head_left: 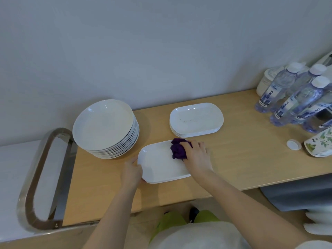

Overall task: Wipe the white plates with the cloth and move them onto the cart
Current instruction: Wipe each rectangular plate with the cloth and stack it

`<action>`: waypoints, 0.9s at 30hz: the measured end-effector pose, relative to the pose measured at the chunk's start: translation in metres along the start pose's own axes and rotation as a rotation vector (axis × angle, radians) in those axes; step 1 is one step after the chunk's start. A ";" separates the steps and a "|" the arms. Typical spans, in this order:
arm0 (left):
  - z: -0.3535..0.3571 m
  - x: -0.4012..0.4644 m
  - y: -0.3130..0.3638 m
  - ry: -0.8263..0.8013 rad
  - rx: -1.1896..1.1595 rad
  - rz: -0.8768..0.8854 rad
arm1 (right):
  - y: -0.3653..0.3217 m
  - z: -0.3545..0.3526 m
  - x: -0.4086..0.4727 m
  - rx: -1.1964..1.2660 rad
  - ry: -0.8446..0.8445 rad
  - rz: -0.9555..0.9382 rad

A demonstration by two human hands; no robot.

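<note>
My right hand [195,155] sits just right of the frame's centre, its grip closed around a bunched purple cloth [178,148] and pressing it onto the right end of a white oblong plate [161,163]. That plate lies flat on the wooden counter [239,159], a little below centre. My left hand [132,172] is at the plate's left end, its grip curled over the rim there, thumb on top.

Above and to the right, near the wall, a short stack of oblong plates [196,119] rests on the counter; the top one shows small dark specks. To the left of centre stands a taller stack of round white plates [105,126], close to the plate I am wiping but apart from it.

At the left edge of the frame a metal cart handle [42,177] loops beside the counter's end. In the upper right corner stand several water bottles [294,103], with a white bottle cap [294,144] lying loose below them and a leaf-patterned pouch [318,144] just beside it
</note>
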State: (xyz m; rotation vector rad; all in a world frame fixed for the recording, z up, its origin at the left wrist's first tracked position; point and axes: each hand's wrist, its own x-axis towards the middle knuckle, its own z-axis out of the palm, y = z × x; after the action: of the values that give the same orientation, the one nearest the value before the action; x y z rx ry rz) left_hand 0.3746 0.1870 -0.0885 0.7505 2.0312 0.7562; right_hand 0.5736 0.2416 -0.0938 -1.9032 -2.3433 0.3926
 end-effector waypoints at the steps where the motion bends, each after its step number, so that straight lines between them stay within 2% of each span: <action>1: 0.000 0.000 0.000 0.007 0.001 0.004 | 0.001 -0.004 0.002 0.066 0.025 0.036; 3: 0.000 0.001 0.000 0.013 0.015 0.011 | 0.009 -0.013 0.006 0.179 0.076 0.090; 6: 0.000 0.003 -0.003 0.026 0.060 0.043 | 0.028 -0.028 0.008 0.222 0.113 0.137; 10: 0.003 -0.002 -0.001 0.237 0.157 0.095 | 0.055 -0.035 0.005 0.204 0.084 0.178; 13: 0.010 -0.002 0.013 0.327 0.186 0.207 | 0.069 -0.033 0.001 0.175 0.036 0.210; 18: 0.037 0.009 0.048 0.224 0.199 0.366 | 0.076 -0.022 -0.005 0.104 -0.076 0.234; 21: 0.054 0.017 0.066 0.135 0.218 0.386 | 0.078 -0.021 -0.005 0.120 -0.190 0.251; 25: 0.074 0.027 0.087 0.059 0.276 0.389 | 0.084 -0.042 0.005 0.087 -0.452 0.152; 27: 0.082 0.033 0.097 0.046 0.314 0.367 | 0.086 -0.059 0.016 0.108 -0.504 0.126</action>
State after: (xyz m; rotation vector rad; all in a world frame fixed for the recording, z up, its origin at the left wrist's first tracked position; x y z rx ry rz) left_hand 0.4506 0.2933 -0.0730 1.3222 2.1057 0.6645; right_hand 0.6659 0.2816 -0.0606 -2.0964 -2.4115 1.1027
